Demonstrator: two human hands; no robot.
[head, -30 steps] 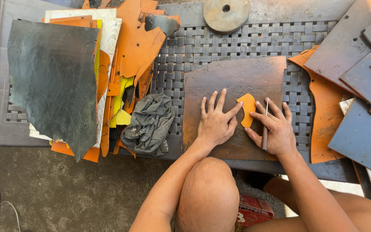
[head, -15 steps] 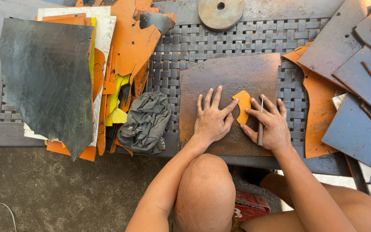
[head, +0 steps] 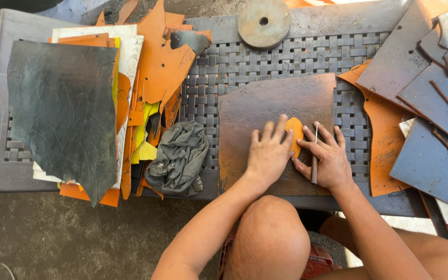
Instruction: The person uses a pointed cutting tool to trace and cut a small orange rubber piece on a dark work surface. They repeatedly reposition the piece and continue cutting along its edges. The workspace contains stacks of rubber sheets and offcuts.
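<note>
While the left hand [head: 268, 154] lies open and flat on the small orange pointed template [head: 295, 134], pressing it onto the brown leather sheet [head: 276, 103] near the desk's [head: 296, 26] front edge, the right hand [head: 330, 161] grips a thin metal knife [head: 315, 155] upright just right of it.

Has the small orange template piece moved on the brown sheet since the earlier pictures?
No clear move: the small orange template piece lies at the same spot on the brown sheet, under the left hand.

orange piece [head: 295, 136]: our left hand [head: 269, 154] covers its left part
slate sheets [head: 431, 98]: cut off at the right edge
tool [head: 315, 155]: we cannot tell its tip
</note>
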